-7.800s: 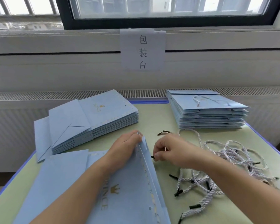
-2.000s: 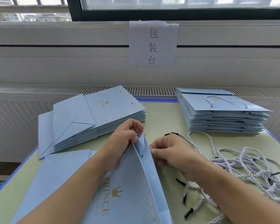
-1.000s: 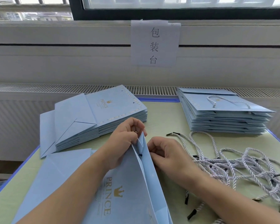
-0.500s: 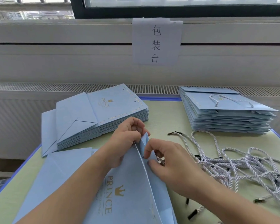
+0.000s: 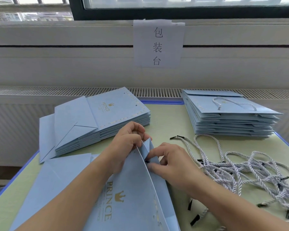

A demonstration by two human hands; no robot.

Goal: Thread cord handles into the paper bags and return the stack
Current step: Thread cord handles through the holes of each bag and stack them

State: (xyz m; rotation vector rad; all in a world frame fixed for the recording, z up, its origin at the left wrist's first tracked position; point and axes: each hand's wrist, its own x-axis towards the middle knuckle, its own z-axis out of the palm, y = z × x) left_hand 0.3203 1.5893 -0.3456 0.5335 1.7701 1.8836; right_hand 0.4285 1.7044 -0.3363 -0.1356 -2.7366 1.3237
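At the bottom centre of the frame, a flat pale-blue paper bag (image 5: 123, 197) printed with "PRINCE" and a small crown in gold lay on the pale green, blue-edged table (image 5: 167, 120), its open mouth raised toward the middle of the picture. The left hand (image 5: 123, 144), fingers curled, pinched the upper rim of the bag at its top corner. The right hand (image 5: 172, 162) pinched the bag's side fold with thumb and forefinger at a small dark tip showing at the rim; half a second earlier that hand had lain flatter across the same fold, and a second before that it had sat beside the bag, clear of the paper. A tangle of white twisted cord handles with black tips (image 5: 250, 170) spread over the lower right of the frame, just right of the right wrist. Farther back, in the centre left, a stack of flat pale-blue bags without handles (image 5: 98, 120) showed the same gold "PRINCE" mark. In the centre right stood a stack of pale-blue bags with cord handles fitted (image 5: 228, 117), one white loop lying on top. Both stacks sat as they had in the earlier frames. On the white wall under the window, top centre, a white paper sign (image 5: 158, 44) read "包装台".
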